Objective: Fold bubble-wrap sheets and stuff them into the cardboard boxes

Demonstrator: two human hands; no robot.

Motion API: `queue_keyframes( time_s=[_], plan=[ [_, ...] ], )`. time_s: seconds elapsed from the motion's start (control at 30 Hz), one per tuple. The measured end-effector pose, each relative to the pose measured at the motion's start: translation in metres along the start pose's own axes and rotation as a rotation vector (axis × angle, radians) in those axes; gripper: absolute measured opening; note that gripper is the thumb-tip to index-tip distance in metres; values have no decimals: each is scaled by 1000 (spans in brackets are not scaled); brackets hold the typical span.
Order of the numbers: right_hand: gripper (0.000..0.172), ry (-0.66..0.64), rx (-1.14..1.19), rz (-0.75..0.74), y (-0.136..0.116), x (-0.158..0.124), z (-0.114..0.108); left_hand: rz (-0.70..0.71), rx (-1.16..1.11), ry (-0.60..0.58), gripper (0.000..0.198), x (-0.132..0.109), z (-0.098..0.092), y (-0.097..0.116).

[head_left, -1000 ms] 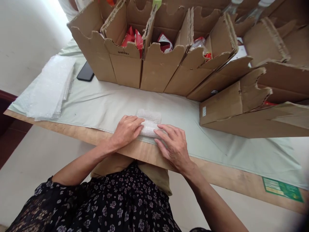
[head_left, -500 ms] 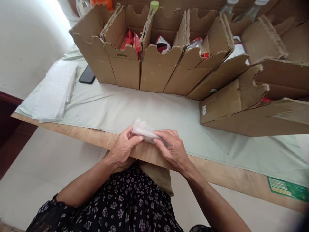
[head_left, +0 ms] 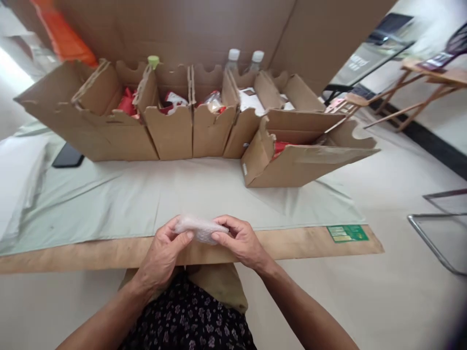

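Note:
Both of my hands hold a small roll of bubble wrap (head_left: pixel 200 228) just above the near edge of the table (head_left: pixel 109 250). My left hand (head_left: pixel 164 253) pinches its left end with thumb and fingers curled. My right hand (head_left: pixel 239 238) grips the right end, fingers closed over it. What is inside the bubble wrap is hidden.
A row of open cardboard boxes (head_left: pixel 171 126) with red and white packets stands at the table's far side, on a pale green cloth (head_left: pixel 109 199). A tipped box (head_left: pixel 299 155) lies at right. Two bottles (head_left: pixel 233 58) stand behind. A black phone (head_left: pixel 67 155) lies at left. A green sticker (head_left: pixel 346 233) marks the table's right corner.
The bubble wrap lay flat on the cloth under both hands; it is now rolled up and lifted off the table. The view has swung up and to the right.

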State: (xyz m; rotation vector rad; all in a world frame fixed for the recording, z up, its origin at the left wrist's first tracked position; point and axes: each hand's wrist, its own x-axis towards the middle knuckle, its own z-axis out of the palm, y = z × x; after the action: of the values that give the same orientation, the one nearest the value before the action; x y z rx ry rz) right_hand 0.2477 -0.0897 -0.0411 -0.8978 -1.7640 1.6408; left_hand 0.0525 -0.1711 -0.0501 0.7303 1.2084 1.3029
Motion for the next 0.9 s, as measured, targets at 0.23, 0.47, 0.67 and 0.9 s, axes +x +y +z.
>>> queue_keyframes(
  time_s=[0.23, 0.47, 0.67, 0.9],
  plan=[
    [14, 323, -316, -174, -46, -32, -93, 510, 588, -120, 50, 38, 42, 65],
    [21, 893, -640, -356, -114, -36, -203, 1123, 1035, -197, 45, 142, 146, 105],
    [20, 882, -976, -193, -150, -18, -269, 1220, 1031, -204, 16, 153, 167, 72],
    [28, 190, -1334, -188, -167, 26, -300, 1315, 848, -235, 28, 153, 161, 52]
  ],
)
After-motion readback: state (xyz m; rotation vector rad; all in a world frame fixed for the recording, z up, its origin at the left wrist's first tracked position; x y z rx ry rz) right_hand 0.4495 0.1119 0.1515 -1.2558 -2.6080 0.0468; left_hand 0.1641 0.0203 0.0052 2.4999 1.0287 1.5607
